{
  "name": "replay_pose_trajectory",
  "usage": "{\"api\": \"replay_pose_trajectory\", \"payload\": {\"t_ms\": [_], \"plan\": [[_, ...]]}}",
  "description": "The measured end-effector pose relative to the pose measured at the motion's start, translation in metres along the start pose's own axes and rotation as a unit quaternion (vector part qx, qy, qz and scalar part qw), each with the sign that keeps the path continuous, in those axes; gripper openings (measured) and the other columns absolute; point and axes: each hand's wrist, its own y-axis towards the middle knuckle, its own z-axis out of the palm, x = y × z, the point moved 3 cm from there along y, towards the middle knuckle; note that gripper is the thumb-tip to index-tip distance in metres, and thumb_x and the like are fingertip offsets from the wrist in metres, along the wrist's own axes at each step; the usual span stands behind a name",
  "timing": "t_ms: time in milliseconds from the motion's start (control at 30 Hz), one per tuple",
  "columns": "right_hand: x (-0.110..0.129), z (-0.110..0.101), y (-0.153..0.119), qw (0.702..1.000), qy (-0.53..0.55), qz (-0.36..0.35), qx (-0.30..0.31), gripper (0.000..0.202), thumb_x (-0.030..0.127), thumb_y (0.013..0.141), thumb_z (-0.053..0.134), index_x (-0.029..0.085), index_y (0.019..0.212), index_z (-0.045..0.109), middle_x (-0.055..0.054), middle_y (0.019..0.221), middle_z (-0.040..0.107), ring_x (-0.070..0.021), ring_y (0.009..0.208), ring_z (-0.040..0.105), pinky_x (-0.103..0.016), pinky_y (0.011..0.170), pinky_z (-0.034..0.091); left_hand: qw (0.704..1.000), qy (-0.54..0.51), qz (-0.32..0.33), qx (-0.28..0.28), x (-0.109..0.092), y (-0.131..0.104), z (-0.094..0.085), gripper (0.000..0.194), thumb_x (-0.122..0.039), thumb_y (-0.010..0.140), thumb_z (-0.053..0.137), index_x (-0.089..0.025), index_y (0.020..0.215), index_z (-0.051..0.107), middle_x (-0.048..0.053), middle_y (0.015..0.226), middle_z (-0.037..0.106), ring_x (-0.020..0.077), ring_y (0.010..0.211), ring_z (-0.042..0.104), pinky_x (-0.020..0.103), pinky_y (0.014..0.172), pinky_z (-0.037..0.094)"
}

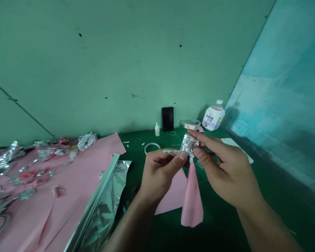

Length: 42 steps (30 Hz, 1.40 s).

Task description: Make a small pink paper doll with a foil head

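Between my two hands is a small figure of crumpled aluminium foil (188, 144) with a long pink paper skirt (192, 199) hanging below it. My left hand (160, 171) pinches the foil from the left, its thumb on the lower part, and a thin foil arm sticks out over its fingers. From the right, my right hand (225, 168) grips the foil with the thumb in front and the index finger at the top. Its other fingers are partly hidden. Under the hands, a pink paper sheet (173, 196) lies on the green table (212, 231).
At the left are a foil roll (94, 206) and a large pink sheet (76, 175) strewn with foil scraps. A tape ring (152, 144), small glue bottle (157, 129), black phone (168, 119), clear plastic tub (191, 124) and white jug (213, 117) stand near the wall.
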Motion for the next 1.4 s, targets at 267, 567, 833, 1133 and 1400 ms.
{"api": "replay_pose_trajectory", "payload": {"t_ms": [267,567,833,1133,1400], "plan": [[-0.002,0.005,0.003,1.000,0.017,-0.001,0.016,0.035,0.026,0.096,0.052,0.028,0.128,0.064,-0.005,0.108,0.075,-0.0222,0.088,0.070,-0.038,0.077,0.056,1.000,-0.004,0.016,-0.001,0.002,0.002,-0.001,0.007,-0.024,0.078,0.078,-0.021,0.071,0.079,0.002,0.071,0.072,0.0129,0.068,0.065,0.027,0.069,0.054],[-0.012,0.002,0.003,1.000,0.010,0.023,-0.005,0.035,0.027,0.095,0.054,0.027,0.129,0.063,-0.005,0.102,0.076,-0.0218,0.087,0.071,-0.036,0.074,0.055,0.992,0.124,0.029,-0.005,-0.024,0.001,-0.011,0.019,-0.031,0.082,0.075,-0.018,0.095,0.077,0.005,0.084,0.075,0.0154,0.077,0.067,0.026,0.073,0.053],[-0.009,0.007,0.001,1.000,-0.018,0.001,-0.020,0.034,0.024,0.094,0.056,0.024,0.126,0.066,-0.005,0.091,0.076,-0.0216,0.085,0.071,-0.035,0.069,0.056,0.926,0.350,0.141,-0.015,-0.034,-0.004,-0.012,0.012,-0.025,0.086,0.069,-0.019,0.091,0.077,0.005,0.086,0.076,0.0171,0.079,0.068,0.026,0.069,0.052],[-0.003,0.011,0.000,0.999,-0.038,-0.015,-0.032,0.031,0.022,0.092,0.057,0.020,0.120,0.069,-0.008,0.094,0.077,-0.0245,0.084,0.071,-0.039,0.069,0.057,0.865,0.464,0.191,0.023,-0.036,-0.003,-0.010,0.011,-0.018,0.090,0.063,-0.020,0.083,0.072,-0.002,0.074,0.069,0.0118,0.069,0.060,0.026,0.063,0.043],[0.002,0.014,-0.001,0.996,-0.061,-0.049,-0.038,0.028,0.021,0.092,0.058,0.019,0.118,0.067,-0.007,0.089,0.078,-0.0271,0.087,0.072,-0.044,0.073,0.054,0.864,0.460,0.201,0.044,-0.040,-0.006,-0.008,0.013,-0.015,0.091,0.059,-0.017,0.084,0.070,0.001,0.079,0.068,0.0131,0.073,0.060,0.027,0.066,0.044]]}}
